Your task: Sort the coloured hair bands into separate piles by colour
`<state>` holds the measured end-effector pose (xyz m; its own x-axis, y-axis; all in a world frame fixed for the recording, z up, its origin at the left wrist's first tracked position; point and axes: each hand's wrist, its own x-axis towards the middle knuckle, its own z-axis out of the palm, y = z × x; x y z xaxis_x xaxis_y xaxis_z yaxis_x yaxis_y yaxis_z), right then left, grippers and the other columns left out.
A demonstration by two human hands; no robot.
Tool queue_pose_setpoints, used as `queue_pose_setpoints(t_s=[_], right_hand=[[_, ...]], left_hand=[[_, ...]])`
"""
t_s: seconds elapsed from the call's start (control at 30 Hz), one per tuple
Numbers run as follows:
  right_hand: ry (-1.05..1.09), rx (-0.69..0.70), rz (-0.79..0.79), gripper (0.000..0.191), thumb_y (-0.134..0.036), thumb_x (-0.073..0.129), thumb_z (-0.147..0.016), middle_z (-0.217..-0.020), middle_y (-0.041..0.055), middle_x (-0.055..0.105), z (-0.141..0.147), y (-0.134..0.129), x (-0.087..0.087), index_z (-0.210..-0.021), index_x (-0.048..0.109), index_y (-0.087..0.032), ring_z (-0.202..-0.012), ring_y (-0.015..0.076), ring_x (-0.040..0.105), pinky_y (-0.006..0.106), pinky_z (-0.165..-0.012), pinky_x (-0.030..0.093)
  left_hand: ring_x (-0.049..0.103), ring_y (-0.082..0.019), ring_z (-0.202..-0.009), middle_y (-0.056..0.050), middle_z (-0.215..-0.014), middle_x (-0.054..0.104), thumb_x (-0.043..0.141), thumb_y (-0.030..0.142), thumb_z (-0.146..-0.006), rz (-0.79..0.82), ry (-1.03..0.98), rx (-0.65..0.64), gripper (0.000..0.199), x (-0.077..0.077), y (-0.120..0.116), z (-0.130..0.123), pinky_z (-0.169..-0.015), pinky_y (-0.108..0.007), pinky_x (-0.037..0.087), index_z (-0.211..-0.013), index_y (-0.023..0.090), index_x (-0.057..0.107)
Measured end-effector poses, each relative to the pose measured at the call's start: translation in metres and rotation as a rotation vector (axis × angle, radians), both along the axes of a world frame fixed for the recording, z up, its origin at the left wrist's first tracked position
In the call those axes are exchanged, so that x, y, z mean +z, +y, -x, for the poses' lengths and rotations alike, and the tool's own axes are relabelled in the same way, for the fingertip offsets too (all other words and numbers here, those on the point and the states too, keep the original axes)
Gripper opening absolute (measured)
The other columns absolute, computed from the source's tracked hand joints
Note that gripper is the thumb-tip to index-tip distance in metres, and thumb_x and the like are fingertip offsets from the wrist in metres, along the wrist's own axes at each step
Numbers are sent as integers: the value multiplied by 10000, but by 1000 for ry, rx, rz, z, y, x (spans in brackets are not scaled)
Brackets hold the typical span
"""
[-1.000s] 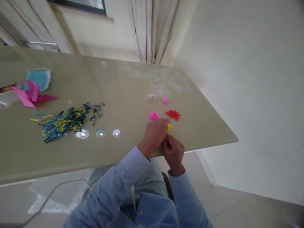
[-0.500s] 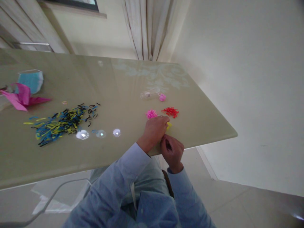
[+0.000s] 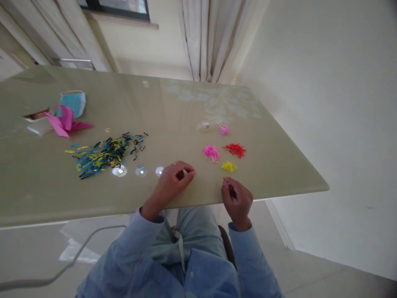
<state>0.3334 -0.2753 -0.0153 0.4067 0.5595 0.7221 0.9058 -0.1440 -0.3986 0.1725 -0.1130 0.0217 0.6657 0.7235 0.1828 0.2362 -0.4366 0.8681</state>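
My left hand [image 3: 174, 182] hovers over the table near its front edge, thumb and forefinger pinched together; anything between the tips is too small to make out. To its right, my right hand [image 3: 237, 201] is also closed in a pinch at the table edge, its contents hidden. Just beyond the right hand lies a small heap of yellow rubber bands [image 3: 229, 166]. Behind that are a pink heap of bands [image 3: 211, 152] and a red heap of bands [image 3: 235, 150]. A large mixed pile of black, blue and yellow bands [image 3: 107, 154] spreads out on the left.
A clear plastic tube [image 3: 208, 124] lies behind the heaps, beside a small pink object [image 3: 224, 129]. At the far left are a pink folded-paper bird [image 3: 66, 122] and a blue face mask [image 3: 74, 102]. The glossy table [image 3: 173, 111] ends at a wall-side corner on the right.
My left hand has moved left, away from the right hand and the small heaps, uncovering the yellow one. My right hand stays closed near the edge. The view has shifted left.
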Motion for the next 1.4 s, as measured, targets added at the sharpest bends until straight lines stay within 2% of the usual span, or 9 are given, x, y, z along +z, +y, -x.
queue_pose_setpoints(t_s=[0.17, 0.3, 0.4, 0.53, 0.63, 0.77, 0.9, 1.07, 1.4], right_hand=[[195, -9, 61, 190, -291, 619, -912, -565, -16, 624, -2, 0, 6, -911, 763, -166, -469, 106, 539, 223, -528, 467], [402, 26, 80, 230, -347, 631, -904, -526, -49, 545, 0, 12, 21, -902, 762, -158, -430, 93, 447, 207, -432, 371], [364, 176, 151, 232, -350, 629, -901, -525, -48, 548, 14, 35, 41, -913, 769, -165, -430, 89, 446, 205, -440, 363], [222, 501, 339, 239, -346, 603, -909, -543, -38, 596, 45, 89, 68, -943, 781, -189, -449, 87, 489, 204, -498, 388], [174, 650, 440, 257, -340, 585, -917, -549, -46, 602, 69, 146, 78, -1000, 779, -194, -455, 85, 478, 206, -524, 374], [117, 687, 529, 238, -268, 591, -892, -626, -36, 655, 98, 223, 77, -1028, 772, -195, -526, 102, 518, 217, -578, 375], [-13, 690, 647, 251, -261, 608, -911, -791, 14, 743, 125, 272, 71, -1102, 756, -193, -668, 142, 613, 242, -676, 418], [-126, 624, 746, 202, -289, 612, -926, -984, 47, 783, 146, 289, 63, -1020, 782, -234, -876, 192, 677, 273, -775, 446], [-51, 674, 646, 290, -346, 538, -1002, -1041, 46, 790, 139, 286, 63, -1100, 786, -231, -905, 180, 684, 261, -790, 426]], left_hand=[[476, -109, -518, 17, -585, 590, 743, 378, -785, 189, -120, 252, 203, -6, 18, 74, -500, -218, 333, -776, 177, 715], [565, -130, -606, -18, -670, 667, 805, 378, -715, 294, -245, 317, 226, -4, 25, 114, -565, -222, 420, -752, 172, 720], [562, -125, -604, -21, -670, 665, 830, 391, -689, 355, -325, 344, 257, -2, 24, 129, -576, -223, 433, -730, 169, 708], [564, -128, -607, -19, -672, 662, 788, 385, -741, 327, -264, 304, 233, -3, 19, 129, -575, -223, 423, -761, 167, 708], [544, -122, -594, -11, -667, 649, 719, 325, -802, 200, -159, 274, 155, -6, 14, 124, -568, -219, 398, -790, 171, 713], [514, -114, -573, 2, -648, 627, 665, 257, -833, 76, -145, 282, 95, -7, 11, 121, -570, -217, 381, -799, 182, 714], [511, -113, -569, 3, -644, 627, 648, 232, -841, 67, -172, 282, 95, -7, 12, 122, -572, -216, 382, -786, 180, 706], [548, -120, -598, -8, -678, 656, 629, 246, -869, 105, -191, 264, 122, -9, 14, 124, -584, -217, 399, -806, 177, 708], [560, -113, -599, -6, -687, 664, 634, 244, -868, 93, -213, 280, 119, -10, 14, 126, -580, -211, 412, -806, 172, 707]])
